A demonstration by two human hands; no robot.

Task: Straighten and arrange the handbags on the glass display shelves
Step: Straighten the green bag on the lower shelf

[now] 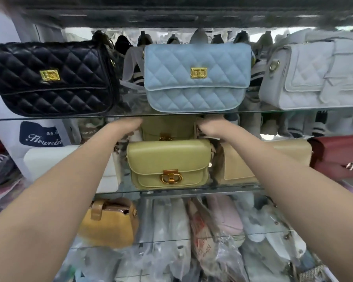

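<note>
Both arms reach in over the middle glass shelf (222, 189), hands meeting at the rear yellow-green bag (169, 127), which stands upright behind the front yellow-green bag (169, 159) and just under the upper glass shelf (69, 117). The right hand (209, 127) has its fingers curled round that rear bag's right end, by the strap fitting. The left hand (129, 127) lies against the bag's left end, but its fingertips are hidden, so I cannot tell whether it grips or only touches.

The front bag faces out with its gold clasp low in the middle. A pale white bag (49, 161) stands to its left, and a beige bag (243, 165) and a dark red bag (338, 157) to its right, the forearms crossing in front of the white and beige ones.

On the upper shelf stand a black quilted bag (49, 78), a blue quilted bag (196, 78) (both with gold turn-locks) and a grey-white bag (314, 78), set apart from one another. Below the middle shelf, a mustard bag (110, 222) sits among goods wrapped in clear plastic.
</note>
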